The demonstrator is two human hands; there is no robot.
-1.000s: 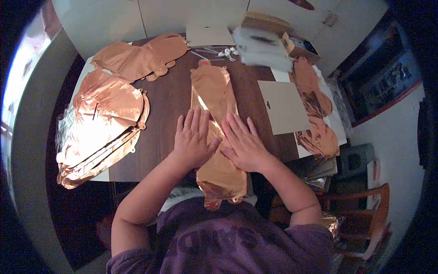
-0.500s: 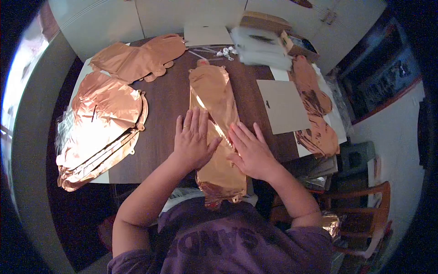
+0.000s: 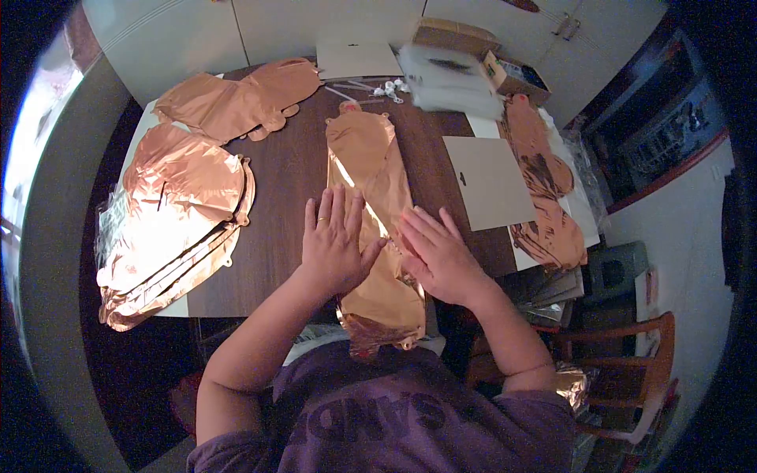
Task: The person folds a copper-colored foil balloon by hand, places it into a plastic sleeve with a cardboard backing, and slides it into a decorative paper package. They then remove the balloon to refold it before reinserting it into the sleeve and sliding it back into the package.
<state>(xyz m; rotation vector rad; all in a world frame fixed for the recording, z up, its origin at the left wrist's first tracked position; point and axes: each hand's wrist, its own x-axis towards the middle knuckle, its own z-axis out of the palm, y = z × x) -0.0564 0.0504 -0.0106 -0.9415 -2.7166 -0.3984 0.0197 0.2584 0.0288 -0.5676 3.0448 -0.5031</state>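
Observation:
A long, flat copper-coloured foil balloon point(image 3: 367, 150) lies lengthwise in front of me, its near end hanging toward my lap. My left hand point(image 3: 337, 244) rests flat on its left edge, fingers stretched out and a ring on one finger. On the opposite edge is my right hand point(image 3: 438, 254), tilted a little, with its fingers extended and the thumb apart. Neither hand grips anything. Creases run across the foil between my hands.
Stacked copper foil balloons point(image 3: 185, 181) lie at the left, with more foil point(image 3: 236, 102) behind. At right are a beige card point(image 3: 489, 185) and folded foil balloons point(image 3: 540, 158). Clear plastic bags point(image 3: 445, 79) and a small box point(image 3: 516, 76) stand at the back. A wooden chair point(image 3: 623, 363) is at lower right.
My right hand has shifted slightly to the right and tilted, its thumb moving with it. My left hand stays almost in place. The foil between the hands looks slightly more creased.

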